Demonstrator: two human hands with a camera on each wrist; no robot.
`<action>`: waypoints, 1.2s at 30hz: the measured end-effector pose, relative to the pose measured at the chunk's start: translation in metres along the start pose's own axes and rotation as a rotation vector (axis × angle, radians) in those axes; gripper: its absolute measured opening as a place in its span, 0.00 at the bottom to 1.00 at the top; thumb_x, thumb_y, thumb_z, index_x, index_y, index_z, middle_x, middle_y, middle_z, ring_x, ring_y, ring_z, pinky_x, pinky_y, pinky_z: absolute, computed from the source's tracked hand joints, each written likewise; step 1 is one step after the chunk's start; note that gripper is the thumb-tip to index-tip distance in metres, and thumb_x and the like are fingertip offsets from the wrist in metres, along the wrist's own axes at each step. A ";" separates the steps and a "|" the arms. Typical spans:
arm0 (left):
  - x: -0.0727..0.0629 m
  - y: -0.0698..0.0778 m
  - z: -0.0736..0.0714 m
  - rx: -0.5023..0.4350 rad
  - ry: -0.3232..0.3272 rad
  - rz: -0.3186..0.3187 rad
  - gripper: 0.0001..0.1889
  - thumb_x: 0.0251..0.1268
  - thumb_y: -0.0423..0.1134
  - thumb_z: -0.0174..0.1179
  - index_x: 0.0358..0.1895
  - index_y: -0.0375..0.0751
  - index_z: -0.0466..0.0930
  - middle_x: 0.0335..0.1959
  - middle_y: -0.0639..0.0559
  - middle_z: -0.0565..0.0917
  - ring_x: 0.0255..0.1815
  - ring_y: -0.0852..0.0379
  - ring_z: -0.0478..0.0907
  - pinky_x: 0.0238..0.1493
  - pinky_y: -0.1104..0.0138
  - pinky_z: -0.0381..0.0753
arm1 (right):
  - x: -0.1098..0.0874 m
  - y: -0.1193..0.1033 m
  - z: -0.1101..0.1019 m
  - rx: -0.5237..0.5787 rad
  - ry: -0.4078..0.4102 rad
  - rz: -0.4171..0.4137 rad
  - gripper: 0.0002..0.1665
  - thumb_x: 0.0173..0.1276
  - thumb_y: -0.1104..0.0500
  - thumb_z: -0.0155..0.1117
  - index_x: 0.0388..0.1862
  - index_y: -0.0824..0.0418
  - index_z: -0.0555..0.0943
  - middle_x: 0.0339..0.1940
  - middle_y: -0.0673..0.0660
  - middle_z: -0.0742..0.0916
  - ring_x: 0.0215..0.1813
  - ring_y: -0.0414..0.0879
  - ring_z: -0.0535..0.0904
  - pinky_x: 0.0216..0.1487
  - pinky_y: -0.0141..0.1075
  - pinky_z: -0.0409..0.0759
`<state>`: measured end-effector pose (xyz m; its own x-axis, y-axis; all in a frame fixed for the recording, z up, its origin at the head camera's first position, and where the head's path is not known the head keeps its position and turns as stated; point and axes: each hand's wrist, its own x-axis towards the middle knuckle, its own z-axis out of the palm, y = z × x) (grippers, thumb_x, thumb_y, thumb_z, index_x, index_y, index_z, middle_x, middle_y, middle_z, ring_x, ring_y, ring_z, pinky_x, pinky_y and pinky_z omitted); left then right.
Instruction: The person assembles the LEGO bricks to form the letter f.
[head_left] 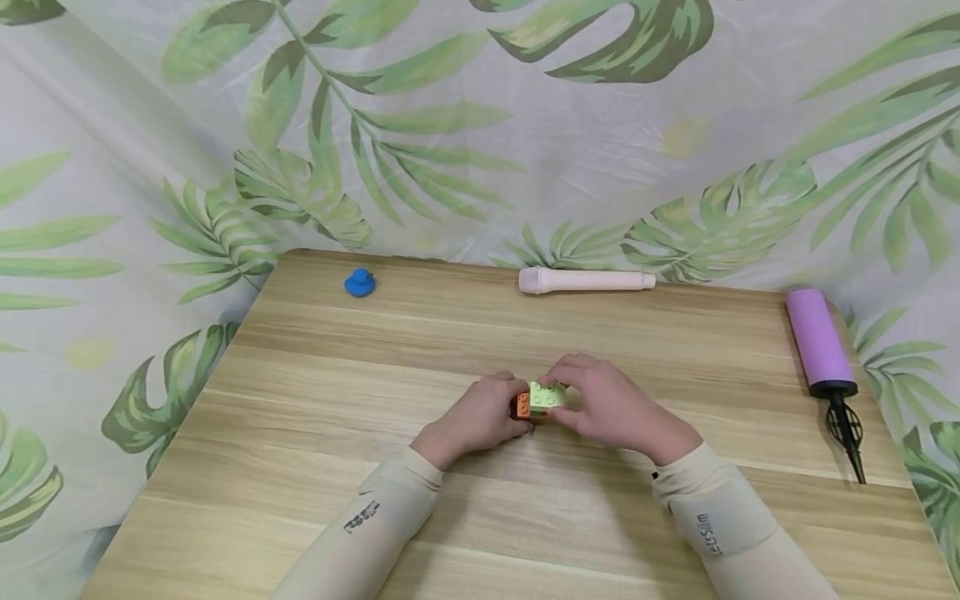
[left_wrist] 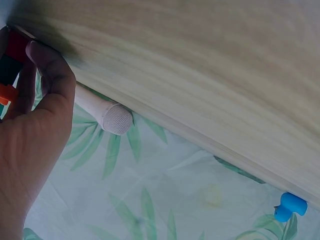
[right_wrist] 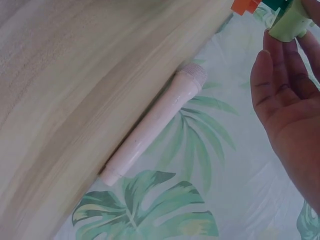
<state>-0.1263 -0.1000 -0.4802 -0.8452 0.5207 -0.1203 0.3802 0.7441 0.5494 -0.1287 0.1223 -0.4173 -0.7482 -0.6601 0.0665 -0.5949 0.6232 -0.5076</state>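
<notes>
Near the middle of the table, my left hand (head_left: 480,417) grips a small stack of toy building bricks from its left side. In the left wrist view, the stack shows a red brick (left_wrist: 18,46), a dark green brick (left_wrist: 9,69) and an orange brick (left_wrist: 7,94). My right hand (head_left: 611,408) pinches a light green brick (head_left: 543,396), its studs facing up, right beside the orange brick (head_left: 522,405). Fingers hide much of the stack, so I cannot tell whether the light green brick is pressed fully onto it.
A blue rubber duck (head_left: 360,282) sits at the table's back left. Along the back edge lies a pale pink microphone (head_left: 588,281). On the right side rests a purple hand pump (head_left: 820,342) with a black nozzle. A leaf-patterned cloth (head_left: 420,75) hangs behind the wooden table (head_left: 300,467).
</notes>
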 end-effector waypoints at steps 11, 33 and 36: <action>-0.001 -0.002 0.001 0.009 0.000 0.014 0.19 0.65 0.43 0.77 0.54 0.39 0.84 0.40 0.52 0.81 0.36 0.60 0.77 0.41 0.68 0.81 | 0.003 -0.002 -0.001 -0.013 -0.018 -0.012 0.18 0.65 0.59 0.79 0.54 0.60 0.89 0.49 0.52 0.88 0.51 0.47 0.84 0.55 0.46 0.84; 0.000 0.002 -0.003 0.015 -0.006 0.003 0.19 0.65 0.43 0.77 0.53 0.39 0.84 0.40 0.52 0.80 0.36 0.59 0.78 0.40 0.67 0.81 | 0.004 -0.004 -0.006 -0.022 -0.035 -0.024 0.17 0.65 0.61 0.79 0.52 0.61 0.90 0.46 0.51 0.87 0.47 0.45 0.83 0.52 0.44 0.84; 0.000 0.002 -0.002 0.009 -0.011 -0.005 0.19 0.65 0.43 0.77 0.53 0.39 0.85 0.40 0.52 0.80 0.36 0.59 0.77 0.40 0.67 0.81 | 0.004 -0.005 -0.005 -0.024 -0.036 -0.018 0.17 0.65 0.61 0.79 0.52 0.61 0.90 0.46 0.51 0.87 0.48 0.46 0.84 0.53 0.44 0.84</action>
<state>-0.1260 -0.0995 -0.4777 -0.8428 0.5218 -0.1318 0.3799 0.7504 0.5409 -0.1298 0.1189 -0.4103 -0.7263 -0.6859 0.0439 -0.6155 0.6207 -0.4856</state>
